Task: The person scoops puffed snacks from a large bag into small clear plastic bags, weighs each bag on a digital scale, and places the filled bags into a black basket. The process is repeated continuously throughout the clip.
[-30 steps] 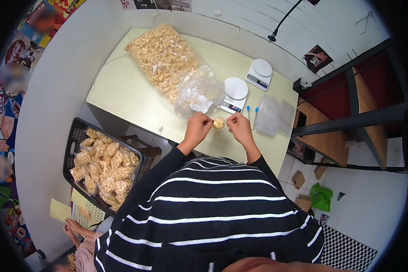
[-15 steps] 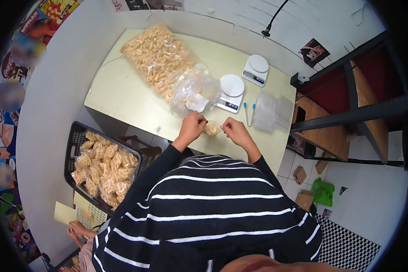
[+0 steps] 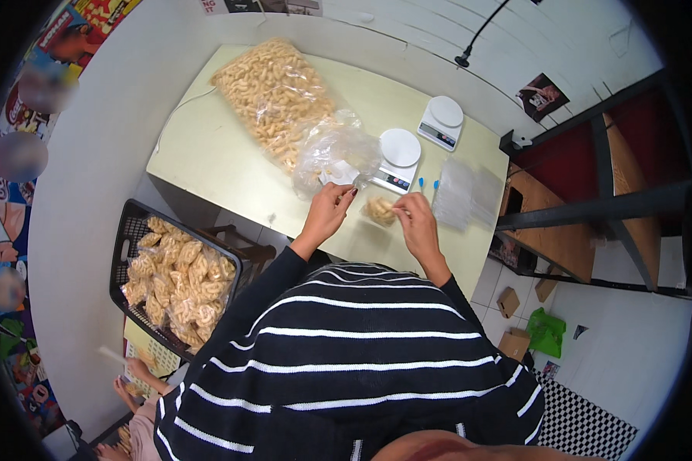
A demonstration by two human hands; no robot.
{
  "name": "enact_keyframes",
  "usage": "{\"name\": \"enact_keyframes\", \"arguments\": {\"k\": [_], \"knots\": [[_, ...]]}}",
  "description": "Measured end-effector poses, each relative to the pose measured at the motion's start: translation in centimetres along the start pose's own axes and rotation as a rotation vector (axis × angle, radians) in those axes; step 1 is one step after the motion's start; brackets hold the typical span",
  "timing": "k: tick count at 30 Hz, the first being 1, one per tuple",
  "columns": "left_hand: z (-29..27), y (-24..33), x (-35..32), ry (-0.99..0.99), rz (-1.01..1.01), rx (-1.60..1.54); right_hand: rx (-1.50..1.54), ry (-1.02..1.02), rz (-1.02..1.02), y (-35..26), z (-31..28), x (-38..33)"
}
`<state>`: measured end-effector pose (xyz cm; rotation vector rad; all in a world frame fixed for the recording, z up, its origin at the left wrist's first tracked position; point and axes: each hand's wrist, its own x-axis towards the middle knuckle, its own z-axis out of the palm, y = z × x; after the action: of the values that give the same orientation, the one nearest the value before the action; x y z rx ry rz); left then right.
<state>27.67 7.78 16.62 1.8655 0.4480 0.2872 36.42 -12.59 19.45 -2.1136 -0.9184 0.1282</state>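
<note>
My right hand pinches the gathered top of a small clear bag of curled, pale yellow puffed snacks, just above the table near its front edge. Apart from that bag, my left hand has its fingers slightly parted and nothing visible in them. It is beside the crumpled mouth of a large clear sack of the same snacks. Inside the sack's mouth lies a white piece, perhaps a scoop or paper.
Two white kitchen scales and a stack of clear bags lie right on the table, beside blue-tipped tongs. A black crate of filled bags stands left. Another person's hands work at lower left.
My left hand has come away from the small bag. The right hand has moved slightly right, still pinching the bag. At lower left, the other person's hands and pale sheet have moved.
</note>
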Motion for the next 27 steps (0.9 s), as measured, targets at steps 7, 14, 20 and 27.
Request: {"name": "enact_keyframes", "arguments": {"k": [7,14,20,27], "knots": [[-1.3,-2.0,-1.7,0.01,0.11,0.138,-0.175,-0.009,0.05,1.8,0.6,-2.7],[-4.7,0.6,-2.6,0.327,0.106,0.0,-0.246,-0.072,-0.042,2.2,0.7,-2.6],[-9.1,-3.1,1.8,0.536,-0.047,0.183,-0.295,-0.248,-0.049,1.1,0.9,-1.6],[-10.1,-3.7,2.2,0.434,-0.136,0.241,-0.332,-0.229,-0.172,-0.1,1.1,-0.4]]}}
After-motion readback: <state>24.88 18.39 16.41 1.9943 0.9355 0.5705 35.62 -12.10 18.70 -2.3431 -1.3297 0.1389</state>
